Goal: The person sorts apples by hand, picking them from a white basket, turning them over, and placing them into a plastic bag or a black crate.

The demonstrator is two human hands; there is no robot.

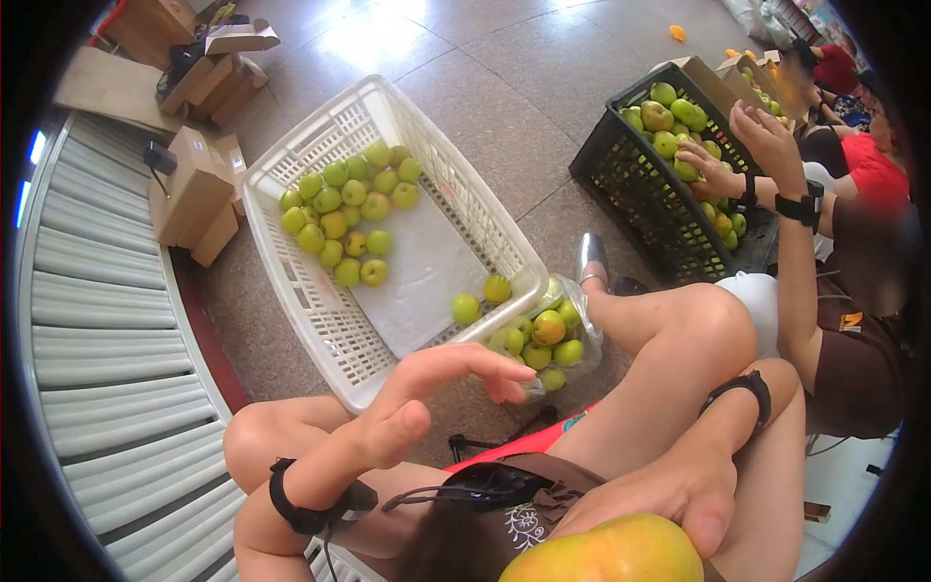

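Apples cluster at the far end of the white crate, while two sit loose at its near right corner; a jolt could roll them across the liner and bruise them. Just right of that corner, the plastic bag bulges with more, which could spill if its soft side slumps. The left hand hangs empty, fingers together and slightly bent, thumb apart. The right hand holds the held apple nearest, thumb against its side, other fingers hidden; a weak grip could drop it.
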